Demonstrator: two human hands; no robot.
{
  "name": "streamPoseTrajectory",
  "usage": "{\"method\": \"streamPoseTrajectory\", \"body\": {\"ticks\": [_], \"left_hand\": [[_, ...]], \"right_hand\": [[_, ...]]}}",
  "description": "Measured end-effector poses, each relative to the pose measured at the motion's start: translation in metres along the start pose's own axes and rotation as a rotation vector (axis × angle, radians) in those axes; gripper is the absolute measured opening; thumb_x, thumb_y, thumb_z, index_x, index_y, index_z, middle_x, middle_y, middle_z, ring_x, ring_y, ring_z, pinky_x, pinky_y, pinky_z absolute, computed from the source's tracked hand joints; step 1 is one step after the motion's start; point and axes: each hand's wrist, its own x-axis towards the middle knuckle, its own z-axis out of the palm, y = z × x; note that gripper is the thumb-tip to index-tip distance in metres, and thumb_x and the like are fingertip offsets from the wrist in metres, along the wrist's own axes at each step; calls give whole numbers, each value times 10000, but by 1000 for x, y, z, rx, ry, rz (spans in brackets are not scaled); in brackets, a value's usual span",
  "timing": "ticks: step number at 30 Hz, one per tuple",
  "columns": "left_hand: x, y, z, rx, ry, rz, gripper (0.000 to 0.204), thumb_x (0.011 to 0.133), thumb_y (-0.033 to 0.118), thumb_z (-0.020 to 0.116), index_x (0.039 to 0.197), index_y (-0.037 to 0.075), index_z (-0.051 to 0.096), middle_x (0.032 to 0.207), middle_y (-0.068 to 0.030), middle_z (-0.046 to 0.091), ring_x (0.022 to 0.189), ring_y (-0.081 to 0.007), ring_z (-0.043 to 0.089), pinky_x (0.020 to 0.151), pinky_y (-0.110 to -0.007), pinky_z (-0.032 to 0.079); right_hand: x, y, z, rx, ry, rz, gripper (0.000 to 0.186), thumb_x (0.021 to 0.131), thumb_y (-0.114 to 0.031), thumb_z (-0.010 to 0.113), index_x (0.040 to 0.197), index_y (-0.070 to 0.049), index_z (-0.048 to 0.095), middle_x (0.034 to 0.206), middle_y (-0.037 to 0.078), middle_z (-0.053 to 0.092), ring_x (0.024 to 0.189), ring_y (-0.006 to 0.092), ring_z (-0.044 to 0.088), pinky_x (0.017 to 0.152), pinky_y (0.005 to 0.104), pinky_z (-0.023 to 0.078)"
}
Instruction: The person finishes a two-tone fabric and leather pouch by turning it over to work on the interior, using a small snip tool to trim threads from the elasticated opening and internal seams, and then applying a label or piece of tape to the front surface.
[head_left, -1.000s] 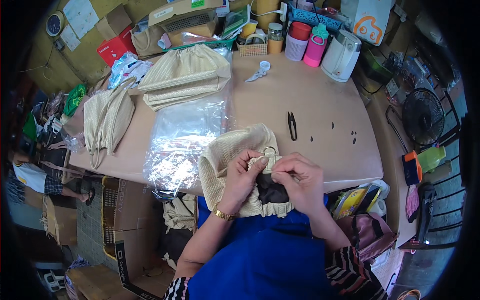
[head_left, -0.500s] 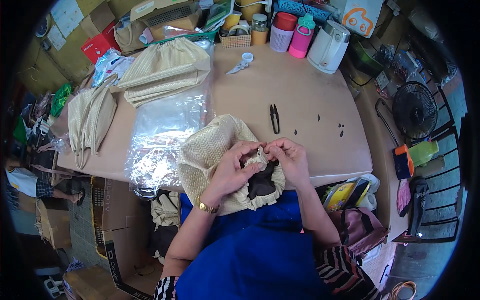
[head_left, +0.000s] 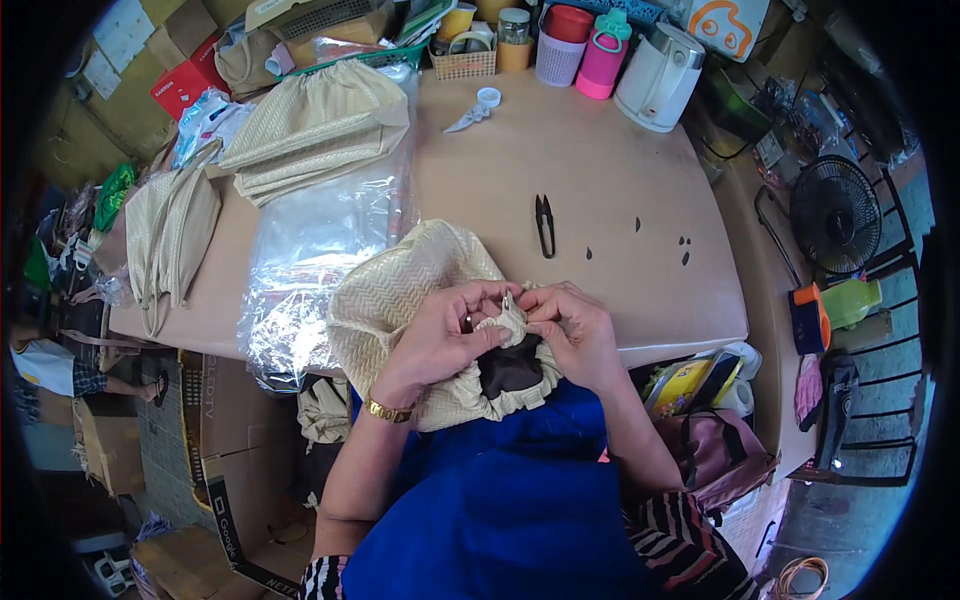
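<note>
A cream woven-pattern drawstring bag (head_left: 400, 280) with a dark brown lining lies at the table's near edge and over my lap. My left hand (head_left: 445, 335) grips its gathered rim, thumb and fingers pinching the cloth. Close beside it, my right hand (head_left: 570, 325) is closed on the same rim, fingertips nearly touching the left ones. Whatever small part sits between the fingertips is too hidden to name. Black thread snips (head_left: 544, 226) rest on the table just beyond my hands, apart from them.
Two similar cream bags, one lying (head_left: 320, 130) and one slumped (head_left: 172, 235), are at the left, near clear plastic sheets (head_left: 320, 250). A white kettle (head_left: 658, 78), pink bottle (head_left: 605, 55) and basket (head_left: 465, 62) line the back. Small dark bits (head_left: 685, 257) dot the right side.
Both hands and the bag have shifted slightly left in the picture. My right fingers have come lower onto the rim, closer against the left hand.
</note>
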Motion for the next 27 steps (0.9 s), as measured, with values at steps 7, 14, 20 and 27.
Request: {"method": "streamPoseTrajectory", "body": {"ticks": [7, 14, 20, 27], "left_hand": [[21, -21, 3, 298, 52, 5, 182, 836, 14, 703, 986, -46, 618, 825, -8, 642, 697, -40, 556, 633, -202, 467], [25, -35, -9, -23, 29, -29, 156, 838, 11, 699, 969, -26, 623, 840, 5, 640, 734, -40, 561, 665, -198, 463], [24, -41, -20, -182, -28, -86, 242, 825, 40, 722, 1040, -9, 621, 886, 24, 622, 779, -31, 553, 693, -179, 439], [24, -36, -17, -221, -39, -75, 225, 833, 44, 723, 1025, -1, 616, 890, 29, 605, 786, -27, 540, 706, -179, 437]], "right_hand": [[-2, 24, -7, 317, -119, 215, 88, 821, 86, 644, 883, 23, 634, 941, 131, 679, 826, 163, 647, 711, 280, 519], [1, 9, -6, 108, -2, 235, 80, 828, 68, 666, 903, 59, 693, 958, 102, 638, 872, 142, 631, 781, 262, 531], [4, 7, -7, 92, -94, 262, 82, 822, 84, 665, 892, 58, 699, 937, 89, 619, 843, 134, 630, 753, 250, 532], [9, -2, -7, 46, -121, 259, 65, 829, 70, 666, 887, 60, 696, 925, 92, 635, 815, 122, 632, 718, 245, 526]]}}
